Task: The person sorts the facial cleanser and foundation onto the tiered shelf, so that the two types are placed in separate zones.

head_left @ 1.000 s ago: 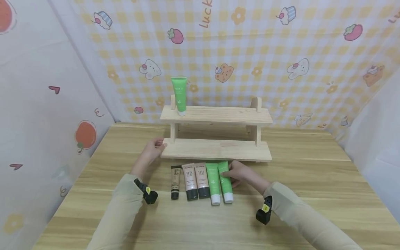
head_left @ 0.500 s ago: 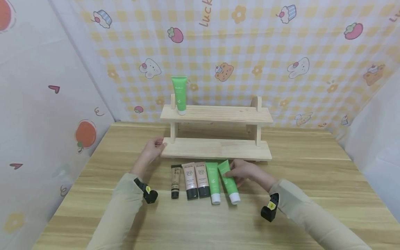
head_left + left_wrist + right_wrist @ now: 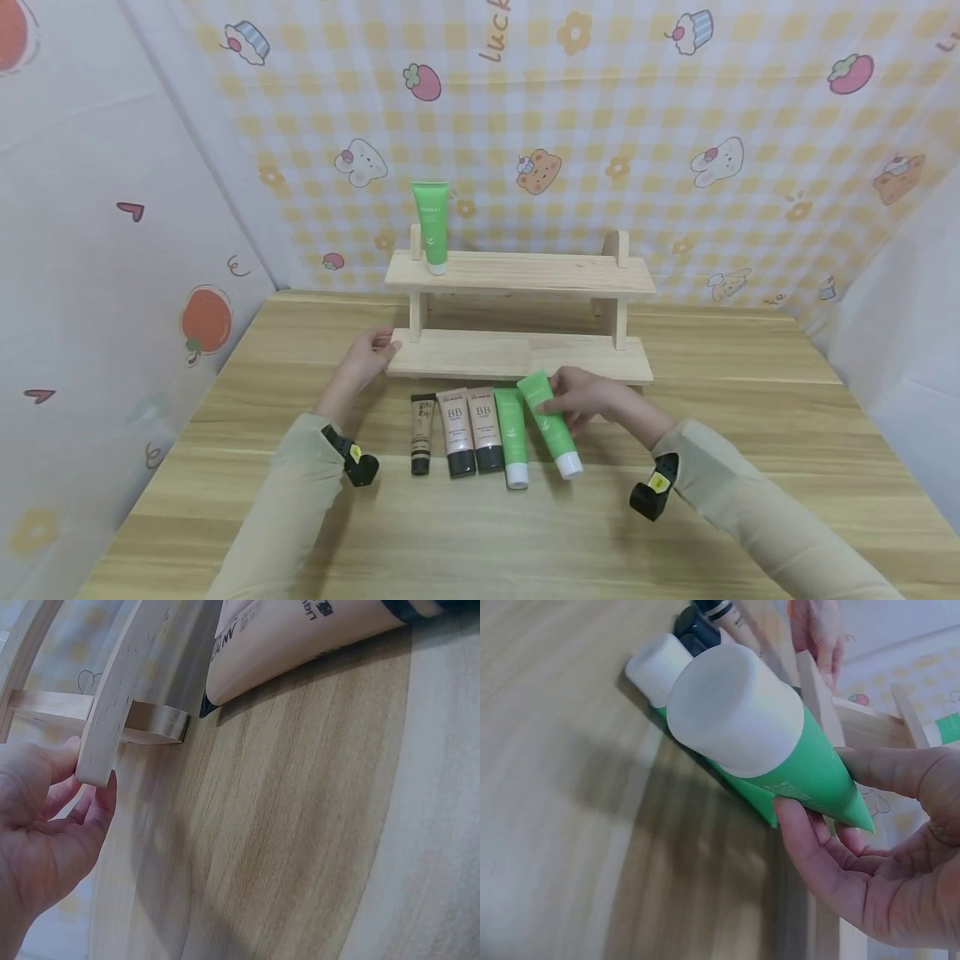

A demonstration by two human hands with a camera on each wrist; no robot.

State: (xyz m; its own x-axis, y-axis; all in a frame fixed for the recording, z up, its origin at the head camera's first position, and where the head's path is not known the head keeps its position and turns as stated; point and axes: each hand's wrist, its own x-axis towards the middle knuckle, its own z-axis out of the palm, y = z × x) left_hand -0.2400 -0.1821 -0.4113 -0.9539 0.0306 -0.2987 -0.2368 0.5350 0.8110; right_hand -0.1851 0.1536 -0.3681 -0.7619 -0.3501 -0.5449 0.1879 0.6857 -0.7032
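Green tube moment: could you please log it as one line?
right hand: pinches green tube, lifted | left hand: holds shelf edge

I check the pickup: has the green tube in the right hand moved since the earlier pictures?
Yes. The held green tube has tilted and risen toward the wooden shelf; its cap swung right.
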